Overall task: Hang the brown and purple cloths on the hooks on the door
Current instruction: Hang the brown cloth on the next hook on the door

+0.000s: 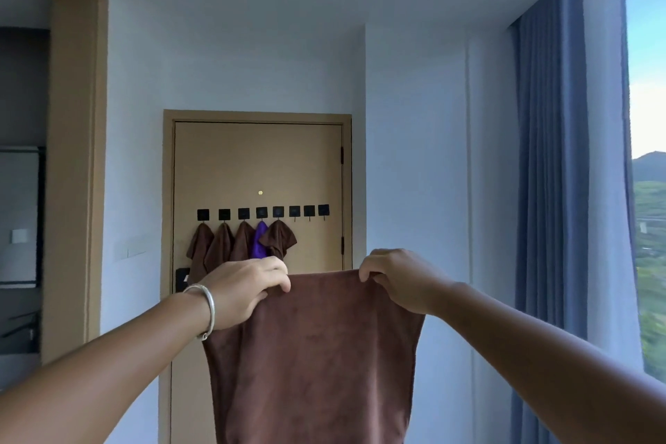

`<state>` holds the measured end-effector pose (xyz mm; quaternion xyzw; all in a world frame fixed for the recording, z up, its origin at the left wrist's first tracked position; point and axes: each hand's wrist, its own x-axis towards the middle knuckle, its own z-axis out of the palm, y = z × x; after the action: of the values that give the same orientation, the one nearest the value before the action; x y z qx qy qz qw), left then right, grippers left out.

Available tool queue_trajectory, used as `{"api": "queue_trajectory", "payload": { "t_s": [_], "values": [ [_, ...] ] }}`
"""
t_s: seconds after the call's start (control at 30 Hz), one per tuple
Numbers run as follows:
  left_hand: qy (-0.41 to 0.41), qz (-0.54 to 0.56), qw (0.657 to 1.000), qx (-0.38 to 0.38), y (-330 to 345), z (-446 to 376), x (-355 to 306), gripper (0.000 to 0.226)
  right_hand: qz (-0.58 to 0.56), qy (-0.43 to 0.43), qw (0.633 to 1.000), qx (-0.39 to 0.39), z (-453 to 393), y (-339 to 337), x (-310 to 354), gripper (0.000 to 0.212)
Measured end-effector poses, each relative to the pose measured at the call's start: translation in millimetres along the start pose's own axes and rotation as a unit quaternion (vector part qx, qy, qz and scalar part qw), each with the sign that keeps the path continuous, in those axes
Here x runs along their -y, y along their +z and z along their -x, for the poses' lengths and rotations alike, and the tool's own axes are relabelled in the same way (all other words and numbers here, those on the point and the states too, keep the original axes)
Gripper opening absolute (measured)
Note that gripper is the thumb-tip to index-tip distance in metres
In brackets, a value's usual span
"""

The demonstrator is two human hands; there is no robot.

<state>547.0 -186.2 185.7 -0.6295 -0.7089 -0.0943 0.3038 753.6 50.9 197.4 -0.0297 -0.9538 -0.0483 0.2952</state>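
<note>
We hold both arms out ahead at about chest height, elbows slightly bent, forearms converging toward the door [257, 169]. Left hand [240, 294], palm down, fingers curled, pinches the top left corner of a brown cloth [313, 353]; a silver bangle [205, 310] sits on that wrist. Right hand [394, 279], knuckles up, fingers and thumb closed on the top right corner. The cloth's top edge runs taut between the hands and the rest hangs straight down, out of view at the bottom.

On the door, a row of eight black hooks [262, 212]. The five on the left are taken: three brown cloths, then a purple cloth [259, 240], then another brown one partly overlapping it. The three hooks on the right are bare. The held cloth is well short of the door and below the hook row. Blue curtain [551, 173] at right, beside a window [648, 155].
</note>
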Motion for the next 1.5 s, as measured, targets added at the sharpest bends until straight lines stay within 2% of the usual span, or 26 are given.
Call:
{"api": "queue_trajectory", "payload": {
  "t_s": [0.2, 0.43, 0.87, 1.03, 1.13, 1.43, 1.5],
  "values": [
    [0.009, -0.013, 1.000, 0.006, 74, -57, 46, 0.039, -0.013, 0.001, 0.999, 0.032, -61, 59, -65, 0.055],
    [0.009, -0.062, 0.998, 0.015, 141, -148, 106, 0.060, -0.031, -0.004, 0.999, 0.042, -143, 111, -163, 0.072],
    [-0.026, -0.098, 0.994, 0.033, 255, -276, 235, 0.055, -0.026, -0.018, 0.999, 0.014, -291, 220, -284, 0.058],
    [-0.021, -0.100, 0.994, 0.036, 306, -310, 311, 0.054, -0.004, -0.026, 0.999, -0.037, -361, 283, -308, 0.028],
    [-0.017, -0.094, 0.995, 0.032, 333, -329, 361, 0.052, -0.011, -0.015, 0.998, -0.053, -415, 323, -322, 0.018],
    [-0.021, -0.078, 0.996, 0.044, 401, -377, 506, 0.054, -0.026, -0.052, 0.998, -0.023, -552, 419, -361, 0.040],
    [-0.030, -0.081, 0.995, 0.045, 417, -386, 529, 0.056, -0.030, -0.046, 0.998, -0.019, -575, 435, -367, 0.039]
  ]
}}
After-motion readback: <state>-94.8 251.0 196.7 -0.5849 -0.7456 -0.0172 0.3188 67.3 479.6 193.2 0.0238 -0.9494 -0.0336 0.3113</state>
